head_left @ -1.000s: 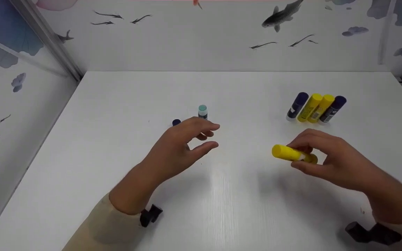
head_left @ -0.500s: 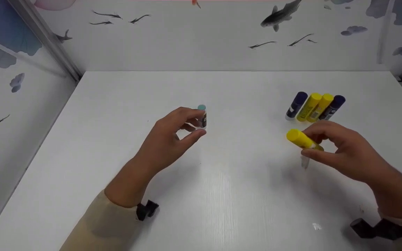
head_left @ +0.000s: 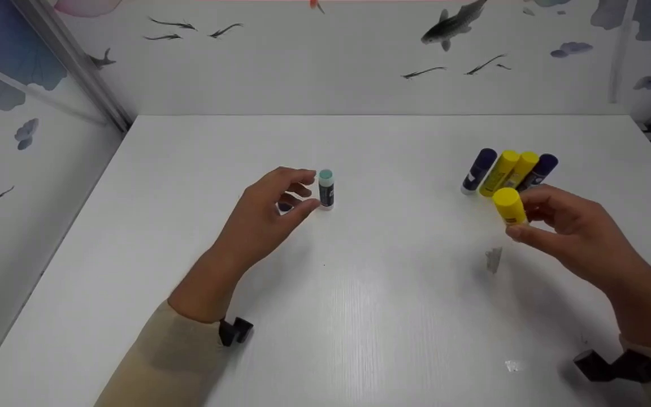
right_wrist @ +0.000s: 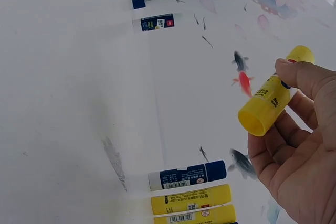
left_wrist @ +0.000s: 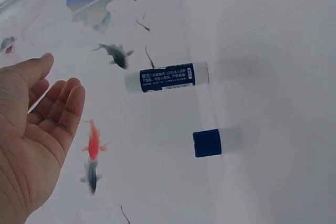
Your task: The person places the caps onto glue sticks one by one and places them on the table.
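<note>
In the head view my right hand (head_left: 568, 234) grips a yellow glue stick (head_left: 508, 206) between thumb and fingers, its yellow end tilted up toward the camera. The hand is above the table, just in front of the row of glue sticks. My left hand (head_left: 269, 209) is held with loosely bent fingers and nothing in them. Just right of its fingertips an uncapped dark blue glue stick (head_left: 326, 195) stands upright, pale green glue showing on top. The left wrist view shows a gap between this stick (left_wrist: 167, 77) and the hand. Its dark blue cap (left_wrist: 207, 142) stands beside it.
Upright at the back right are several capped sticks in a row, with yellow ones (head_left: 499, 172) between dark blue ones (head_left: 479, 171). A greyish mark (head_left: 493, 259) and a small shiny patch (head_left: 512, 366) lie on the white table (head_left: 404, 316). Fish-printed panels (head_left: 303, 68) enclose it.
My left hand has moved left, so the uncapped stick shows fully. My right hand has moved forward and right toward the row, turning the yellow glue stick more upright.
</note>
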A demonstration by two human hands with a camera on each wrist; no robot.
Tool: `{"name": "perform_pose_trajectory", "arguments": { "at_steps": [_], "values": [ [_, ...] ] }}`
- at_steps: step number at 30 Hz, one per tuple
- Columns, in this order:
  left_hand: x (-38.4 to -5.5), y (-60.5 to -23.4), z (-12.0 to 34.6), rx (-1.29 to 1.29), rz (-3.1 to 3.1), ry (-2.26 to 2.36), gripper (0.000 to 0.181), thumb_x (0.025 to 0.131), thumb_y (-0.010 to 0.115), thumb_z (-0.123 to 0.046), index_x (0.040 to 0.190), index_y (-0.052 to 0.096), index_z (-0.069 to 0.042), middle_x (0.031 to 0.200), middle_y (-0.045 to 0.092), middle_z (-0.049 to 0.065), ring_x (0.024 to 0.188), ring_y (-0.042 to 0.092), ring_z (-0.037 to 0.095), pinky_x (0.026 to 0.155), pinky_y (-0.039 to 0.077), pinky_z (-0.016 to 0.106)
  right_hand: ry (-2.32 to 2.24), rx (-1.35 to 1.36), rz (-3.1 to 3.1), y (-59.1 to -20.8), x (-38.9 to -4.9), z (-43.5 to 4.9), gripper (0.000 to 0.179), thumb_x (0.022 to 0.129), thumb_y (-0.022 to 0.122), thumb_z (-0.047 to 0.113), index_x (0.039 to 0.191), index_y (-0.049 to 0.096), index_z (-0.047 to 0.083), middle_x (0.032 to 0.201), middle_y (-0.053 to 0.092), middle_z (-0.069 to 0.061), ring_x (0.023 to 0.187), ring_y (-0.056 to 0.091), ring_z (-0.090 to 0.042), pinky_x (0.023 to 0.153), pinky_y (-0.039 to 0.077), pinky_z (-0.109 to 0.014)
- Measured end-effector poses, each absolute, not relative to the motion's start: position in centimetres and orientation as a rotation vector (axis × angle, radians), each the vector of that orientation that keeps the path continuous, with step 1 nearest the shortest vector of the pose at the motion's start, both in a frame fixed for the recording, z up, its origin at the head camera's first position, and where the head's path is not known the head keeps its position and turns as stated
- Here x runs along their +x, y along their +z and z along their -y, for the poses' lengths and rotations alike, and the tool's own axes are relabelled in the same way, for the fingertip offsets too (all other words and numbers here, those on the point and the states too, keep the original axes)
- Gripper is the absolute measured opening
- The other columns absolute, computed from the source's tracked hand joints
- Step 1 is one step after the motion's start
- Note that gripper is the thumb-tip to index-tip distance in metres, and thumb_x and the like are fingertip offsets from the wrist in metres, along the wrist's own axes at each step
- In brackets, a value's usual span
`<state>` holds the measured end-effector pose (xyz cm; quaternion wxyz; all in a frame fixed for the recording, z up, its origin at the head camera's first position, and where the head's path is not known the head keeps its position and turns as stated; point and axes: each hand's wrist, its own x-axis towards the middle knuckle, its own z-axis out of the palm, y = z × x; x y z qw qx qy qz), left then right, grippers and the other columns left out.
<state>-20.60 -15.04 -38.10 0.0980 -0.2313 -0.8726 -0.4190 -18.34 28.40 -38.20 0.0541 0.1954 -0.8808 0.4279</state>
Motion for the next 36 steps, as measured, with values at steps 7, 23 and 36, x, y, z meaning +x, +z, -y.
{"name": "perform_pose_trajectory", "arguments": {
  "at_steps": [7, 23, 36],
  "values": [
    [-21.4, -38.6, 15.5, -0.62, 2.615, -1.246, 0.044, 0.097, 0.075, -0.016, 0.139, 0.062, -0.013, 0.127, 0.067, 0.003, 0.11, 0.069, 0.013, 0.094, 0.06, 0.029, 1.389, 0.352, 2.74, -38.3, -18.8, -29.4, 0.035, 0.097, 0.071, 0.003, 0.131, 0.061, 0.004, 0.119, 0.064, 0.005, 0.104, 0.067, -0.005, 0.084, 0.058, -0.012],
    [-22.8, -39.6, 15.9, -0.503, 2.692, -1.244, 0.045, 0.099, 0.074, -0.021, 0.141, 0.061, -0.014, 0.129, 0.066, 0.003, 0.111, 0.068, 0.014, 0.097, 0.059, 0.031, 1.779, 0.173, 2.435, -39.1, -20.6, -31.6, 0.039, 0.098, 0.069, 0.002, 0.136, 0.059, 0.004, 0.128, 0.063, 0.001, 0.112, 0.062, -0.011, 0.088, 0.055, -0.01],
    [-23.4, -39.9, 16.3, -0.378, 2.799, -1.218, 0.046, 0.099, 0.073, -0.024, 0.142, 0.06, -0.017, 0.133, 0.065, 0.003, 0.115, 0.067, 0.016, 0.102, 0.057, 0.034, 1.873, 0.011, 2.331, -39.4, -21.5, -33.2, 0.037, 0.098, 0.072, 0.01, 0.133, 0.059, 0.009, 0.12, 0.063, 0.002, 0.108, 0.06, -0.01, 0.089, 0.052, -0.005]
  ]
}}
